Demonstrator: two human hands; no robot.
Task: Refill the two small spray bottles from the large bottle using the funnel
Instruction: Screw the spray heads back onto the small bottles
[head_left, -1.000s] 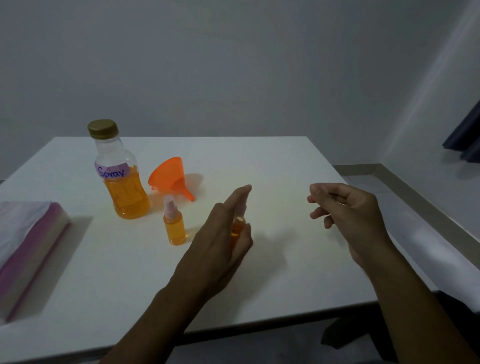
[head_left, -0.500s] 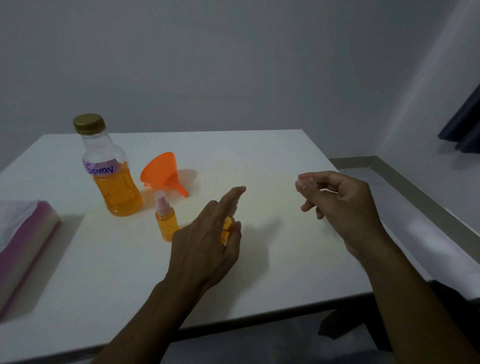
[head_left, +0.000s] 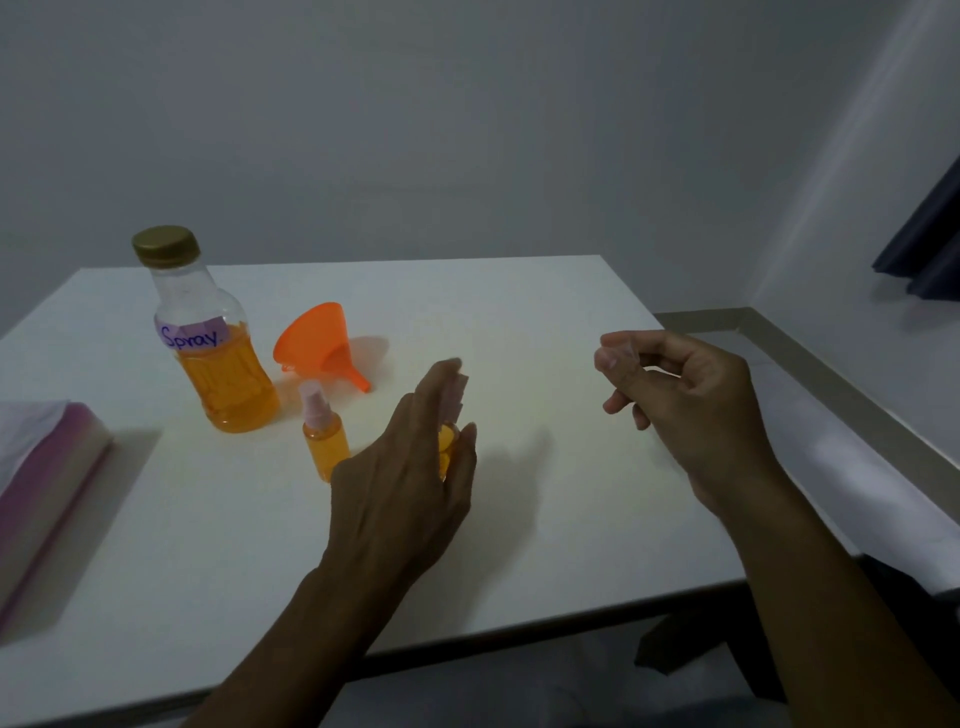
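Observation:
The large bottle, with a gold cap and a "Spray" label, stands about half full of orange liquid at the back left of the white table. An orange funnel lies on its side just right of it. One small spray bottle, filled with orange liquid, stands in front of them. My left hand is wrapped around the second small spray bottle, which is mostly hidden; only its pink pump top and some orange show. My right hand hovers to the right, pinching a small clear cap.
A pink and white tissue pack lies at the left edge of the table. A dark curtain hangs at the far right by the wall. The table's front edge runs just beneath my forearms.
My left hand with the small bottle has drifted slightly closer to the standing small bottle. My right hand keeps its pinch and has barely moved. The view has shifted a little.

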